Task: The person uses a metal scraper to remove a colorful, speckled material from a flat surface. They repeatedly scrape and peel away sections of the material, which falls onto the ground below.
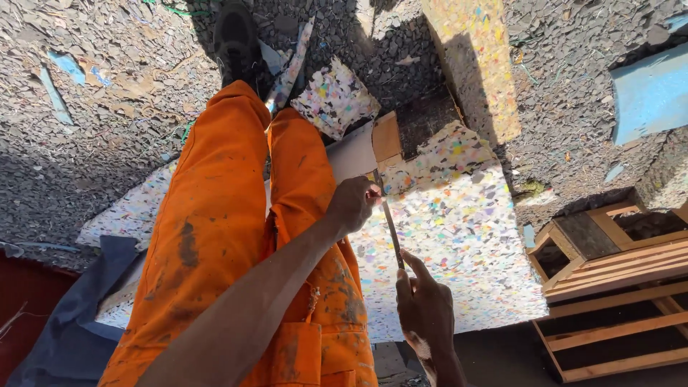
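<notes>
Blade [390,228], thin and dark, lies across the speckled foam sheet [459,236] beside my orange trouser leg [215,236]. Left hand [355,204] grips its upper end closed; right hand [424,304] pinches the lower end. Sheet looks whole here; no finished cut shows.

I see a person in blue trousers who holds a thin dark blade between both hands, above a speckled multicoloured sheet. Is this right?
Not quite: the head view shows orange trousers, not blue. The rest holds: the left hand and the right hand hold a thin dark blade between them, above the speckled multicoloured sheet.
</notes>
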